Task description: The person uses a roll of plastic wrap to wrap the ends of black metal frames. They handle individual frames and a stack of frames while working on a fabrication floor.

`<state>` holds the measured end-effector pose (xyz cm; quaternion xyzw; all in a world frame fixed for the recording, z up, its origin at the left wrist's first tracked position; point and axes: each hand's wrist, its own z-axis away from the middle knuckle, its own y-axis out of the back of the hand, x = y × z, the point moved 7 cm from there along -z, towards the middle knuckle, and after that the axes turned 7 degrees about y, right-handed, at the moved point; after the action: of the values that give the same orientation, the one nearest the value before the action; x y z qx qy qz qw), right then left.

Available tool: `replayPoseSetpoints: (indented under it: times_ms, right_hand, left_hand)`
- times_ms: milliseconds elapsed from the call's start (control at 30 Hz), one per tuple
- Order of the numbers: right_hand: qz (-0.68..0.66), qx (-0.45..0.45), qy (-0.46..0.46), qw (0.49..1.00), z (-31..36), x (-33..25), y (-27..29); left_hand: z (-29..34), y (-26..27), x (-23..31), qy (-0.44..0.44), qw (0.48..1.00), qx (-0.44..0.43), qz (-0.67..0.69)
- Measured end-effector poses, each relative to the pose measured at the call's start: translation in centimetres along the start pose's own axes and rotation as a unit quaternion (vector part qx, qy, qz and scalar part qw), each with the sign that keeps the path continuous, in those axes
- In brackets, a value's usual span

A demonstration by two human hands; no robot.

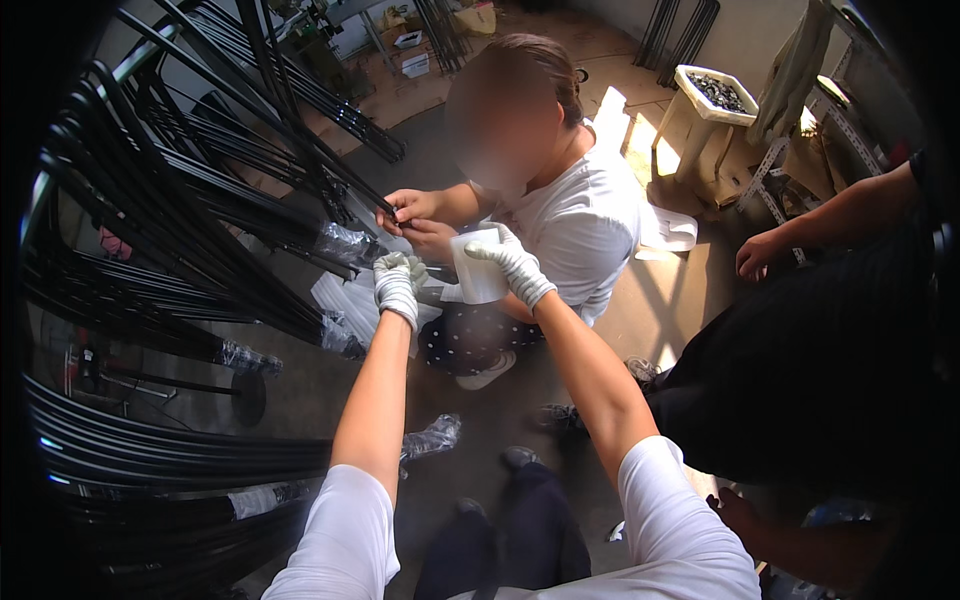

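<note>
My right hand [511, 262], in a white knitted glove, grips a roll of whitish wrapping film [479, 268] by its side, thumb across the top. Just left of it, my left hand [398, 281], gloved alike, is closed in a fist near the ends of bent black metal tubes [200, 220]. What the left fingers hold is hidden. Beyond my hands, a crouching person in a white shirt [585, 205] holds a black tube end with both bare hands [415, 222]. White sheet material [340, 305] lies below my left hand.
More bundles of black tubes [190, 450] fill the left side, some ends covered in clear film [432, 437]. A person in dark clothes [800, 370] stands close at my right. A white tray of small dark parts [715, 92] sits on a stool at the back right.
</note>
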<state>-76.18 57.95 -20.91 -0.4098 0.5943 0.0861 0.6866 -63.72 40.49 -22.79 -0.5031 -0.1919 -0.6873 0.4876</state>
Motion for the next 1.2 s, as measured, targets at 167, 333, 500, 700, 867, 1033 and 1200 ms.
replayPoseSetpoints:
  times_ms: [167,333,500,700,867,1033,1200]
  right_hand:
    - [0.111,-0.055,-0.011,0.992,-4.8,1.4,0.0]
    - [0.233,-0.076,-0.042,0.969,-8.8,0.8,0.4]
    - [0.311,-0.15,-0.074,0.935,-10.8,1.9,-0.7]
    - [0.203,-0.149,-0.119,0.96,-11.6,4.9,-0.6]
    - [0.139,-0.122,-0.191,0.964,-10.0,4.4,-0.4]
    - [0.218,-0.154,-0.169,0.949,-11.8,7.1,0.3]
    - [0.306,-0.191,-0.145,0.921,-13.1,7.9,-0.1]
  left_hand:
    - [-3.6,-1.3,-1.6,0.082,0.988,-0.111,0.065]
    - [-3.8,-1.0,0.1,0.061,0.987,-0.104,-0.106]
    - [-5.6,1.3,-0.4,0.117,0.969,-0.044,-0.214]
    - [-8.0,1.3,-1.3,-0.054,0.953,-0.111,-0.276]
    - [-6.6,-0.1,-2.6,-0.032,0.984,-0.099,-0.147]
    - [-8.0,1.1,-5.1,-0.093,0.993,-0.029,-0.072]
    - [-7.6,0.9,-4.4,-0.121,0.99,-0.007,-0.069]
